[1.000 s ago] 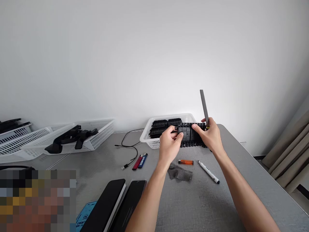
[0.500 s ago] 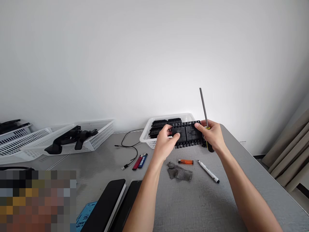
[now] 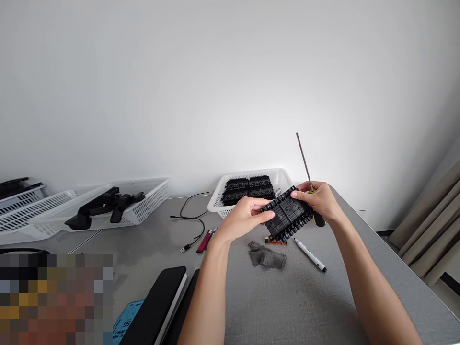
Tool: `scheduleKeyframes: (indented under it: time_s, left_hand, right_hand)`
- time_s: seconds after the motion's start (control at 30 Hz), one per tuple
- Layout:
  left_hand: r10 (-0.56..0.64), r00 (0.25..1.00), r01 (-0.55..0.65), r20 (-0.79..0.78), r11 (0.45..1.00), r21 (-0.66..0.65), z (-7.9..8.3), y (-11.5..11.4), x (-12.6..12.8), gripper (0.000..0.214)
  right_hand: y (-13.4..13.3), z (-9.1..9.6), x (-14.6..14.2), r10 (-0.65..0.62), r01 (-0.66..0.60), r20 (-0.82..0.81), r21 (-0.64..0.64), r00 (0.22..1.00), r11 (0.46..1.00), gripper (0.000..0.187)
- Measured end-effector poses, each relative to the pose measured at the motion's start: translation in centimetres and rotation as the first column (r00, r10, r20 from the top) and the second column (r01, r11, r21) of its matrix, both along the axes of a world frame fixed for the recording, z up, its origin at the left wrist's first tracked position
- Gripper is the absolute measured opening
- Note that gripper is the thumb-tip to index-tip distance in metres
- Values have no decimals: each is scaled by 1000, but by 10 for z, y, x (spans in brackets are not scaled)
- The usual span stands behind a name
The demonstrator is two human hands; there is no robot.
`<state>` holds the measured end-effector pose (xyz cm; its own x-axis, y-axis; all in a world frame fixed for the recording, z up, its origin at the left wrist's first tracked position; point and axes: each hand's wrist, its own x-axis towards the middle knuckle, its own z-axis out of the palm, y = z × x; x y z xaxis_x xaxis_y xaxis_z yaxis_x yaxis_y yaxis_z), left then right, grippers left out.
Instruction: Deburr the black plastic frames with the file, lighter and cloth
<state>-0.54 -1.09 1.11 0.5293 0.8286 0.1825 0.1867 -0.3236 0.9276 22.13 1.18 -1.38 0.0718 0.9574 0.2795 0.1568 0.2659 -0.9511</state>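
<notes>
Between my two hands I hold a black ribbed plastic part (image 3: pixel 289 213), flat and toothed along its long edges, tilted with its left end lower. My left hand (image 3: pixel 247 215) pinches its left end, thumb on the face. At the upper right, my right hand (image 3: pixel 319 199) grips the part with the thumb on top. That same hand also holds a screwdriver (image 3: pixel 304 160), its shaft pointing up and its yellow-black handle below the palm. Behind the part stands a white basket (image 3: pixel 215 203) holding several similar black parts (image 3: pixel 247 187).
On the grey table (image 3: pixel 273 306) lie a grey cloth (image 3: pixel 266 256), a partly hidden orange lighter (image 3: pixel 283 241), a marker (image 3: pixel 309 255), a red lighter (image 3: pixel 204 242) and a black USB cable (image 3: pixel 194 218). More white baskets (image 3: pixel 154 199) stand left. A black case (image 3: pixel 156 306) lies in front.
The black part has tilted, its left end swinging down and toward me. My left hand has lowered with it. The screwdriver stays in my right hand.
</notes>
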Motion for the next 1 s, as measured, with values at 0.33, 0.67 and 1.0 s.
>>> scheduleKeyframes:
  time_s: [0.33, 0.67, 1.0]
  left_hand:
    - [284, 959, -281, 3, 948, 149, -17, 15, 6, 24]
    - [351, 936, -342, 5, 910, 235, -17, 12, 10, 47]
    - [407, 872, -463, 271, 865, 191, -30, 32, 12, 24]
  right_hand:
    - [-12, 5, -4, -75, 78, 138, -21, 988, 997, 52]
    - [-8, -2, -20, 89, -88, 13, -47, 996, 995, 40]
    - [-17, 4, -22, -116, 95, 176, 126, 977, 988, 47]
